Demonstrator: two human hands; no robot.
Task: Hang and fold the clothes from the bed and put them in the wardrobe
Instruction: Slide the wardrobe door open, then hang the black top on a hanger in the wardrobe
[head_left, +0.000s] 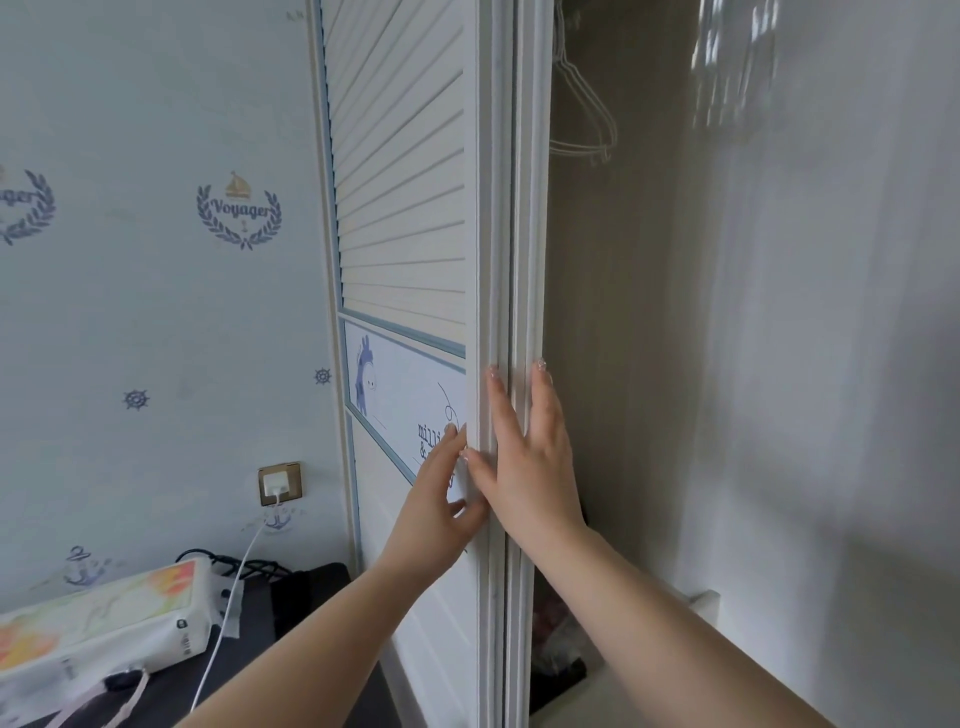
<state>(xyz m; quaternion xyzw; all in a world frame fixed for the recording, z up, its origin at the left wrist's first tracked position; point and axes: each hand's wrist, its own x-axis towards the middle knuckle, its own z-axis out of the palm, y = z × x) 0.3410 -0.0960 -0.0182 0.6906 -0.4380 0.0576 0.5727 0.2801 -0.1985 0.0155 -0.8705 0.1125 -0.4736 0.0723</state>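
The white wardrobe's sliding door (405, 182), slatted above with a blue cartoon panel below, stands slid to the left. My left hand (441, 488) presses on the door's front face near its edge, fingers spread. My right hand (524, 457) lies flat against the door's edge, fingers pointing up. Inside the open wardrobe (623, 312) hang empty white hangers (587, 109). Some dark and patterned clothes (558, 654) lie low inside on the wardrobe floor. The bed is out of view.
A dark bedside table (311, 587) at lower left carries a white patterned bag (104, 623). A charger in a wall socket (279, 483) trails a white cable down. A white wardrobe side panel (831, 364) fills the right.
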